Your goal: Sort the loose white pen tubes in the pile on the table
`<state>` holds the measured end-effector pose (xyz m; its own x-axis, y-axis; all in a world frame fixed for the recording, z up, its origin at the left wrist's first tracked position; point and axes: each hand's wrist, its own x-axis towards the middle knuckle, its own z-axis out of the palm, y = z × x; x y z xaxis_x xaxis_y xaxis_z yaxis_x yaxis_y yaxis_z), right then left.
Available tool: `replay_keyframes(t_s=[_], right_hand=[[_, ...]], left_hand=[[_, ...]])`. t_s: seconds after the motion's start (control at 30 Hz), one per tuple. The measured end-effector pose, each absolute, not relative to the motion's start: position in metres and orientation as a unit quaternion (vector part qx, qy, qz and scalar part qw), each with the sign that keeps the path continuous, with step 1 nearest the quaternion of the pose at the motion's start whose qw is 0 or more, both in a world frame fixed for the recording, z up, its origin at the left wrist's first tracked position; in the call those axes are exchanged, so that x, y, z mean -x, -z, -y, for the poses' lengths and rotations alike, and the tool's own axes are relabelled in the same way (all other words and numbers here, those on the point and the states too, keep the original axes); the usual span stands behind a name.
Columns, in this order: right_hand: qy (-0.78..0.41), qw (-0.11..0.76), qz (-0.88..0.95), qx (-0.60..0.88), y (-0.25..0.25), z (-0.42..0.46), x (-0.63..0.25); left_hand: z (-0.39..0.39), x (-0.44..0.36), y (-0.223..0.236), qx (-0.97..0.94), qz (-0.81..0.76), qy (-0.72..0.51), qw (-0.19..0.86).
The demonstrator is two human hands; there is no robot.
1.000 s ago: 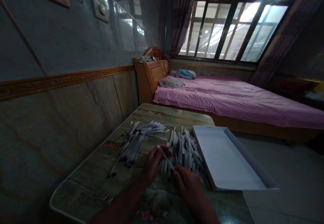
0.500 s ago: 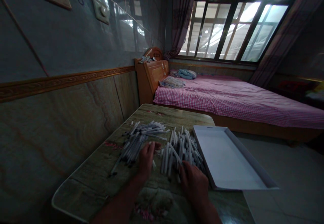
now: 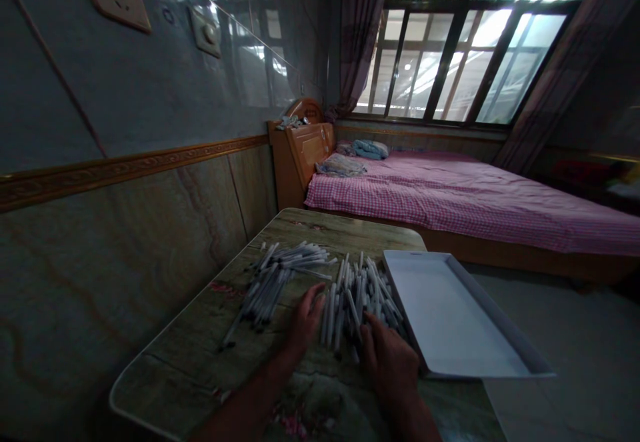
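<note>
Two heaps of white pens lie on a marbled table [image 3: 200, 355]. The left heap [image 3: 273, 275] has dark tips pointing toward me. The right heap [image 3: 357, 292] sits beside a shallow white box lid [image 3: 450, 315]. My left hand [image 3: 306, 319] rests flat with fingers stretched out, touching the left edge of the right heap. My right hand [image 3: 393, 362] lies palm down at the near end of the same heap, its fingertips among the pens; I cannot make out whether they grip one.
The table stands against a tiled wall [image 3: 125, 215] on the left. The white lid hangs over the table's right edge. A bed [image 3: 450, 195] with a pink checked cover and a wooden headboard stands behind, under a barred window [image 3: 450, 42].
A second ago both hands held one pen between them above the right heap. It has been put down, and both hands now lie low on the heap.
</note>
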<state>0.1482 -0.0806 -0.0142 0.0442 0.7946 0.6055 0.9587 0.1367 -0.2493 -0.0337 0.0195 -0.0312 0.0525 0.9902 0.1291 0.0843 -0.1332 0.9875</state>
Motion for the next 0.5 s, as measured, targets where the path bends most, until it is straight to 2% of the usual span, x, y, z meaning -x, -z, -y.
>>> replay_keyframes(t_s=[0.17, 0.3, 0.4, 0.5], right_hand=[[0.111, 0.343, 0.732, 0.578, 0.017, 0.079, -0.148], [0.086, 0.380, 0.726, 0.567, 0.018, 0.079, -0.143], [0.072, 0.421, 0.708, 0.563, 0.019, 0.080, -0.141], [0.058, 0.431, 0.705, 0.560, 0.020, 0.080, -0.141]], left_hand=[[-0.010, 0.030, 0.023, -0.602, -0.426, -0.473, 0.482], [-0.010, 0.030, 0.022, -0.583, -0.433, -0.507, 0.464], [-0.018, 0.036, 0.026, -0.566, -0.470, -0.541, 0.408], [-0.030, 0.046, 0.028, -0.576, -0.529, -0.542, 0.307]])
